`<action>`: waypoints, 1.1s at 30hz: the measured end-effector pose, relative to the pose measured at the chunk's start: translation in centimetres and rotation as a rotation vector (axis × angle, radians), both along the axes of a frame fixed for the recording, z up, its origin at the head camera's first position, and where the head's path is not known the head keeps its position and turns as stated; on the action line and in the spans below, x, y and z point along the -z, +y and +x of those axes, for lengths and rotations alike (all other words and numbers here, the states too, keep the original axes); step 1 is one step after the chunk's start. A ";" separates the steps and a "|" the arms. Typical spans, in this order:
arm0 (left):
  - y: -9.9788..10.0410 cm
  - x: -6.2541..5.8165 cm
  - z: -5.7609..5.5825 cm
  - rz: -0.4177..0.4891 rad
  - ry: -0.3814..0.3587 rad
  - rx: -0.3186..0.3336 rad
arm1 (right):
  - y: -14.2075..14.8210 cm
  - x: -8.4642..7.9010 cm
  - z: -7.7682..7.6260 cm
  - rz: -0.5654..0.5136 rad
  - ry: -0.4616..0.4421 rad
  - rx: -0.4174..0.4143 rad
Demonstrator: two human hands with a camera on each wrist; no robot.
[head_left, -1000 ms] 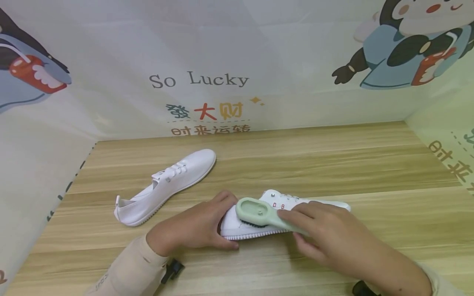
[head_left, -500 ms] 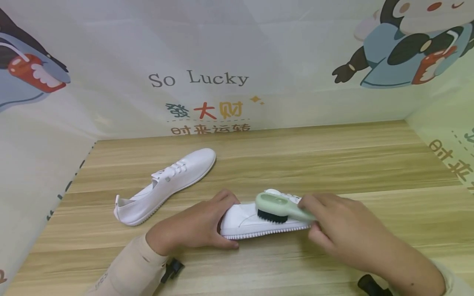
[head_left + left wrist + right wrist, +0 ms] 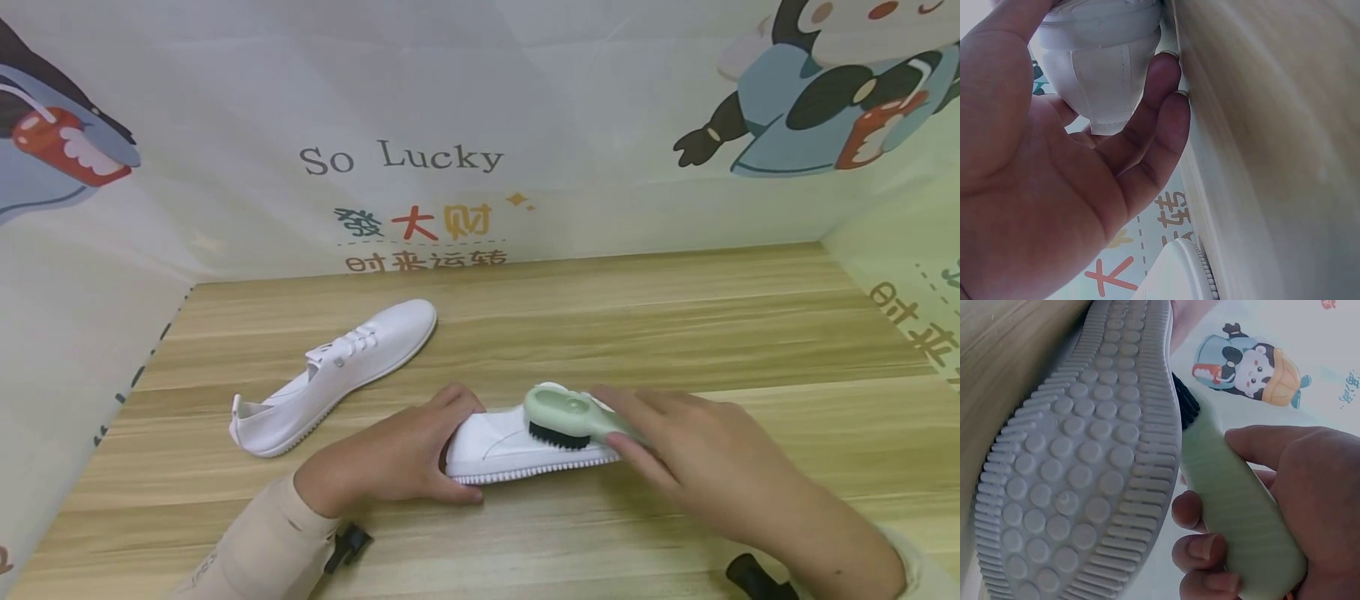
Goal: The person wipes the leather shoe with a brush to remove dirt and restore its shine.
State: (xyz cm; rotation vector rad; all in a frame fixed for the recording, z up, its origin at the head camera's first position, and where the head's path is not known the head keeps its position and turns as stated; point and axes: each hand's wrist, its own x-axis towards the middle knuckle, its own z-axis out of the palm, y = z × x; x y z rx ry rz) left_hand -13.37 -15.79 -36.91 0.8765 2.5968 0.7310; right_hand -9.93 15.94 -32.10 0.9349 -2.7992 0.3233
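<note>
A white lace-up shoe (image 3: pixel 487 446) lies tilted on the wooden tabletop, its heel toward the left. My left hand (image 3: pixel 397 454) grips the heel end, thumb at the front and fingers behind; the left wrist view shows the heel (image 3: pixel 1104 81) between them. In my right hand (image 3: pixel 705 467) is a pale green brush (image 3: pixel 558 408), its black bristles against the shoe's side. Close up in the right wrist view, the fingers curl round the brush handle (image 3: pixel 1241 519) beside the shoe's studded sole (image 3: pixel 1072 469). The toe is hidden behind the right hand.
A second white shoe (image 3: pixel 352 367) stands upright at the left, toe pointing back right. Printed cloth walls (image 3: pixel 600 125) with cartoon figures and lettering enclose the wooden tabletop (image 3: pixel 712 317) at the back and sides. Black wrist devices (image 3: pixel 348 547) hang below both forearms.
My right hand has drawn the brush rightward and slightly up along the shoe's side, away from the heel. The left hand and both shoes have stayed in place.
</note>
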 end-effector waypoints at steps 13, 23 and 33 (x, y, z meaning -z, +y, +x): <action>0.1 -0.1 -0.2 0.009 0.011 0.016 | 1.5 -0.6 -0.9 0.025 -0.143 0.106; 0.3 -0.3 0.5 -0.043 -0.014 -0.010 | 1.7 -0.2 -1.1 -0.008 -0.230 0.089; 0.9 -0.9 0.8 -0.005 0.055 -0.015 | 1.1 0.3 -0.9 -0.018 -0.249 0.060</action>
